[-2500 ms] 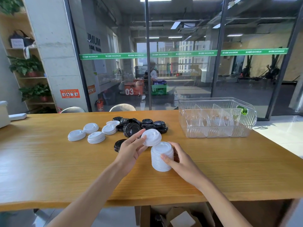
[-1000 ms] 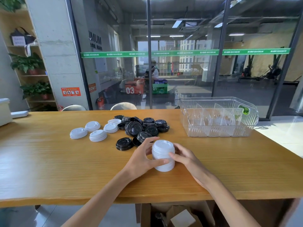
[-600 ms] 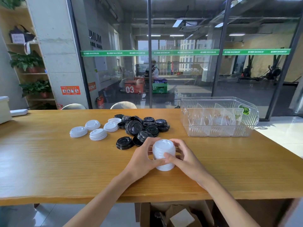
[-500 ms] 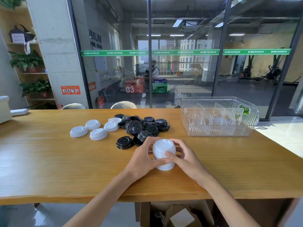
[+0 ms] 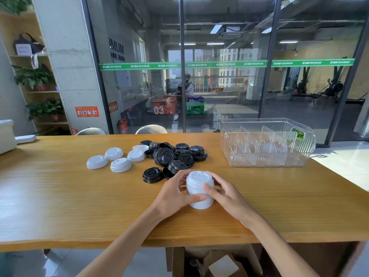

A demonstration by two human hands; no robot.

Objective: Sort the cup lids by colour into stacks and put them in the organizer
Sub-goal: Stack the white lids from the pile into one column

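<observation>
A tall stack of white lids [image 5: 199, 189] stands on the wooden table [image 5: 60, 196] in front of me. My left hand [image 5: 173, 193] grips its left side, thumb across the front. My right hand [image 5: 225, 193] grips its right side, fingers curled round it. Behind the stack lies a heap of black lids [image 5: 171, 157]. Several loose white lids [image 5: 117, 159] lie to the left of that heap. The clear plastic organizer [image 5: 267, 144] with upright dividers stands at the back right and holds no lids.
A white box [image 5: 6, 136] sits at the table's far left edge. Two chair backs [image 5: 151, 129] show behind the table, before a glass wall. Cardboard boxes [image 5: 221, 264] lie on the floor under the table's front edge.
My left hand set a white lid on top of the stack, then closed round the stack's left side. My right hand's fingers have curled tighter round the stack. The stack has stayed in place.
</observation>
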